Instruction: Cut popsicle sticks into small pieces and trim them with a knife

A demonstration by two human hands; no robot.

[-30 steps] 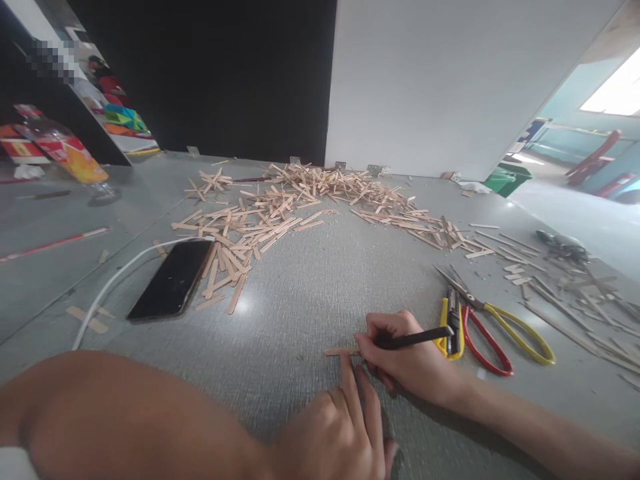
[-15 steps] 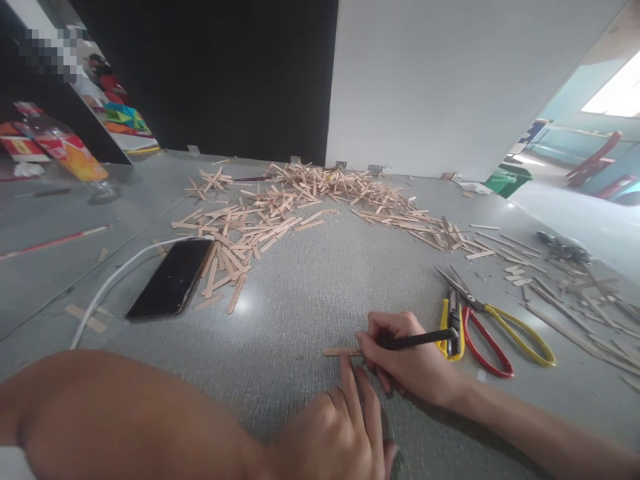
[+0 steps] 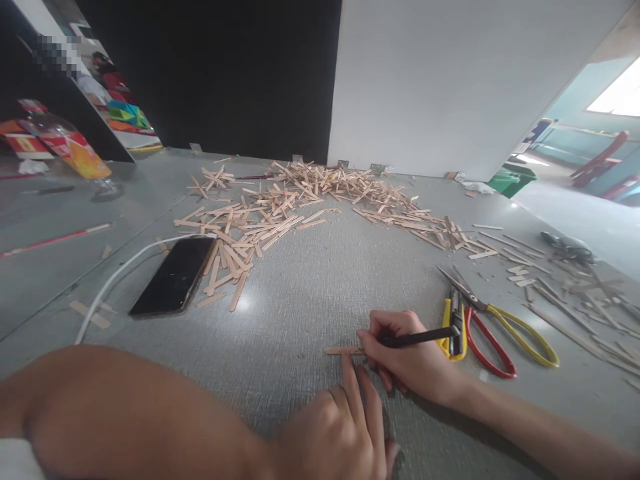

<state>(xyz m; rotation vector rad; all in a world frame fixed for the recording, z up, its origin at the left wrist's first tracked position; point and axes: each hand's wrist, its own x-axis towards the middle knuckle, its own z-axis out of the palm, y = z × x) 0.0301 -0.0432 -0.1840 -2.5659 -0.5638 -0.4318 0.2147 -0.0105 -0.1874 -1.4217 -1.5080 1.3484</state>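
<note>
A short flat wooden stick (image 3: 336, 350) lies on the grey table near its front. My left hand (image 3: 345, 427) reaches in from below, its index and middle fingers stretched out, with the index fingertip pressing on the stick. A dark pen (image 3: 425, 337) is held in my right hand (image 3: 407, 347), fingers pinched round it at the stick's right end. The pen's tip is hidden behind the fingers. Just right of that hand are a yellow-handled cutter (image 3: 456, 327) and open scissors (image 3: 481, 307) with one red and one yellow handle.
Piled wooden sticks (image 3: 280, 200) arc across the table (image 3: 300, 280). At left lie a phone (image 3: 175, 277) with a white cable (image 3: 113, 277), a red pencil (image 3: 60, 239) and a plastic bottle (image 3: 75, 150). Thin strips (image 3: 565, 310) lie at right. A black and white panel (image 3: 425, 87) stands behind.
The whole view has shifted slightly, so the table items appear a little further right. Both hands keep nearly the same pose over the stick, and the pen is still held.
</note>
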